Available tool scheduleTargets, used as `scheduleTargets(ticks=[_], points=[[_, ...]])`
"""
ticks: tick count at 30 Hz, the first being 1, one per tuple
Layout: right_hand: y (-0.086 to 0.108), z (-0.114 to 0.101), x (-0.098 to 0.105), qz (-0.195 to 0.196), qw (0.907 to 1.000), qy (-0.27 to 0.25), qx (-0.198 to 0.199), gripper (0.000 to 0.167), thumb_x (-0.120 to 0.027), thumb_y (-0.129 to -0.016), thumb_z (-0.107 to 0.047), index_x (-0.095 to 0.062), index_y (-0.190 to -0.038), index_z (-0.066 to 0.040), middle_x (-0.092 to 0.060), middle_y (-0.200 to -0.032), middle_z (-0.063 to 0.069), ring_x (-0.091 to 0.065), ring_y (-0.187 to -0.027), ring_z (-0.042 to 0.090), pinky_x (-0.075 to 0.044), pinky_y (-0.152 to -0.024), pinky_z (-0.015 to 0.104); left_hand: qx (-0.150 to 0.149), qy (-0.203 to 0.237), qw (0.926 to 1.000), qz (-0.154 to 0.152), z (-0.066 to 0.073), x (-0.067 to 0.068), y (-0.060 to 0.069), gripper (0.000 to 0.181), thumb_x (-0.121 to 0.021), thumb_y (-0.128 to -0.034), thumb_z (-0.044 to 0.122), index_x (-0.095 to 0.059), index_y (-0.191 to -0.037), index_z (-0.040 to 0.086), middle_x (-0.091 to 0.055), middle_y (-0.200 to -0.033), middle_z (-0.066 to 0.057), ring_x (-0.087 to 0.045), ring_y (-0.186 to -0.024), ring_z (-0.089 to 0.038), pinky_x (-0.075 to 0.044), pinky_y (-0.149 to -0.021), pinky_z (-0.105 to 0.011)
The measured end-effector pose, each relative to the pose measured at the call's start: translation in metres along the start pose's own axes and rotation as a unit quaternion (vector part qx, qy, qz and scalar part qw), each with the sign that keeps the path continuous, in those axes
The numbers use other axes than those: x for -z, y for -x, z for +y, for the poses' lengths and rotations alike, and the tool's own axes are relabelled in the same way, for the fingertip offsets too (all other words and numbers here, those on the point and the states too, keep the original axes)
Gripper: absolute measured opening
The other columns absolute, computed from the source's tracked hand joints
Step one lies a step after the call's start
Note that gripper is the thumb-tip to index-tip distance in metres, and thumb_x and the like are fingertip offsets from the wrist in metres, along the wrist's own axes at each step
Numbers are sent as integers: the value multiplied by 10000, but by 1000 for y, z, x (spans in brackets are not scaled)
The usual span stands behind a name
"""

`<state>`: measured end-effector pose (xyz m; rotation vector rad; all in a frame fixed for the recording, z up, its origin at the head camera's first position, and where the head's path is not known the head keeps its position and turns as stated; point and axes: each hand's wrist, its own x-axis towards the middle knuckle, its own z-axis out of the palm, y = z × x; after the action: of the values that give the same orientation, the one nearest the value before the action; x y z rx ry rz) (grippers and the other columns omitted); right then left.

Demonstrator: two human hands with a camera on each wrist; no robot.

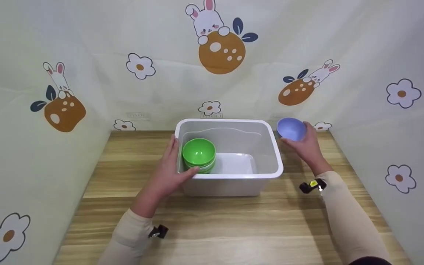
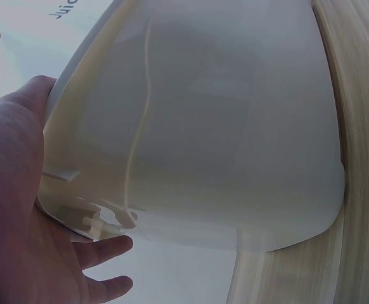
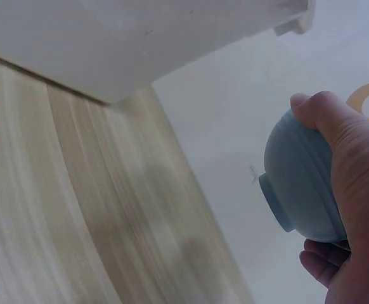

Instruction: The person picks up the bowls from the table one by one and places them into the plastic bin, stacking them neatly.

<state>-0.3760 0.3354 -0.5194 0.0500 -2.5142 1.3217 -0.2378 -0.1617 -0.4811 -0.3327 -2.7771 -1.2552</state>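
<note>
A white plastic bin (image 1: 230,186) stands on the table. My left hand (image 1: 164,173) rests against its front left corner, fingers stretched along the left side and thumb across the front rim; in the left wrist view that hand (image 2: 26,209) touches the corner from outside. Green bowls (image 1: 199,151) sit stacked inside the bin, at its left end. To the right of the bin, my right hand (image 1: 309,145) grips a blue bowl (image 1: 289,128) by its sides. The right wrist view shows this bowl (image 3: 298,180) tilted and held above the table, apart from the bin.
Pale sheets printed with rabbits and flowers (image 1: 140,66) enclose the wooden table (image 1: 212,224) at the back and both sides. The bin's bare floor (image 1: 234,163) shows to the right of the green stack. A small black device is strapped on each wrist.
</note>
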Motion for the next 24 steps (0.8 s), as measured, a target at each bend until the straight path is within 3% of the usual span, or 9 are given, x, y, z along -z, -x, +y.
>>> scheduleTargets(ticks=[13, 24], points=[[13, -36, 18, -145, 9998, -57, 147, 1240, -994, -822, -474, -266, -1727, -38, -335, -1677, 269, -414, -1472, 480, -410, -1198, 707, 52, -3, 10000, -23, 0, 0, 0, 1303, -806, -893, 719, -88, -1783, 93, 47, -1865, -10, -172, -1671, -448, -292, -1264, -686], [20, -69, 28, -339, 9990, -218, 204, 1186, -979, -844, -442, -280, -1725, -66, -349, -1670, 223, -408, -1477, 453, -410, -1205, 693, 117, -43, 9999, -32, 1, -1, 1, 1287, -813, -904, 695, -86, -1785, 103, 59, -1864, 16, -119, -1687, -421, -260, -1270, -704]])
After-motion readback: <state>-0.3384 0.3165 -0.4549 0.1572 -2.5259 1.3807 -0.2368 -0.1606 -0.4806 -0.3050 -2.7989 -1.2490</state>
